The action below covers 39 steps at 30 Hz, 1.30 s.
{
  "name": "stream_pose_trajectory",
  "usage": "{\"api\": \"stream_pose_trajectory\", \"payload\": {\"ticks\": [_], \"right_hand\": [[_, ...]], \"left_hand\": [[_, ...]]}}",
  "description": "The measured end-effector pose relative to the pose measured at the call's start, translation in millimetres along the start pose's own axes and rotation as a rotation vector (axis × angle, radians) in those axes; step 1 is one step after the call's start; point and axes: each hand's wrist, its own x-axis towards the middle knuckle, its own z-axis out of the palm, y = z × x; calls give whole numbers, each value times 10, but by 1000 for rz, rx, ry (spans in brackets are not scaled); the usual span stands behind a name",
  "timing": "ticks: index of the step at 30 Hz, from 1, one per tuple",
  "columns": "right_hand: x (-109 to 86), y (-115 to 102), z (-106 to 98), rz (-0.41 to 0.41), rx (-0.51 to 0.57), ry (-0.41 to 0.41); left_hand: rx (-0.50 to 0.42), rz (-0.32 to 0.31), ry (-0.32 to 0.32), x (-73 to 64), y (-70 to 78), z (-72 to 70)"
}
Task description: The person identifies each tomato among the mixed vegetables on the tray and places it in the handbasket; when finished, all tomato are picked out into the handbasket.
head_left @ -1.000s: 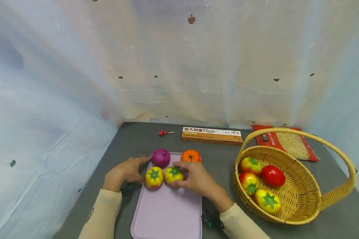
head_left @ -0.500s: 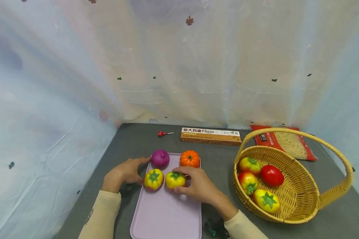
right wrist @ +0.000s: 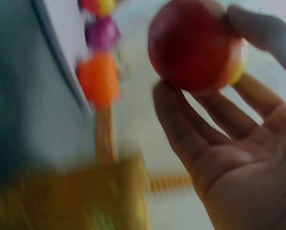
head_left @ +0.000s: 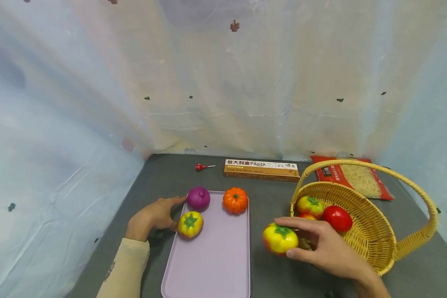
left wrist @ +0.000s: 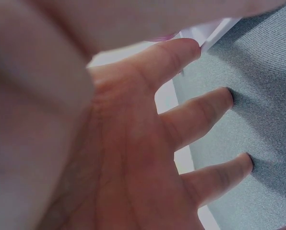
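My right hand pinches a yellow-and-red toy tomato with a green leafy top, between thumb and fingers. It is held up between the tray and the basket; from the right wrist view its red underside shows. My left hand rests at the left edge of the lilac tray, fingers spread and their tips down on the dark tabletop, as the left wrist view shows. Beside that hand, a similar toy tomato sits on the tray. Behind it are a purple toy onion and, at right, an orange toy pumpkin.
A wicker basket with a tall handle stands at right, holding a red oval toy and other tomatoes, some hidden by my right hand. At the back lie a lollipop, a pasta box and a red noodle bag.
My right hand has lifted the right-hand tomato off the tray and carried it right, toward the basket. The left hand has stayed at the tray's edge.
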Motion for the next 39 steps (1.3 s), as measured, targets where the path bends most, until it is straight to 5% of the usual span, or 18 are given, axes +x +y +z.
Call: {"api": "stream_pose_trajectory", "payload": {"ticks": [3, 7, 10, 18, 25, 29, 39], "right_hand": [[-350, 55, -329, 47, -79, 37], [-783, 204, -716, 299, -211, 68], [-1013, 329, -913, 413, -335, 39], [-1090, 410, -1076, 495, -569, -49], [-1125, 501, -1060, 377, -351, -68], [-1064, 493, -989, 393, -236, -60], [-873, 548, -814, 400, -177, -34]], "left_hand": [[1, 5, -1, 6, -7, -4], [-6, 15, -2, 4, -12, -8], [-11, 19, -4, -5, -16, -6], [-8, 9, 2, -6, -26, 0], [-9, 14, 1, 1, -11, -4], [-13, 3, 2, -11, -3, -9], [-17, -2, -5, -16, -2, -3]]}}
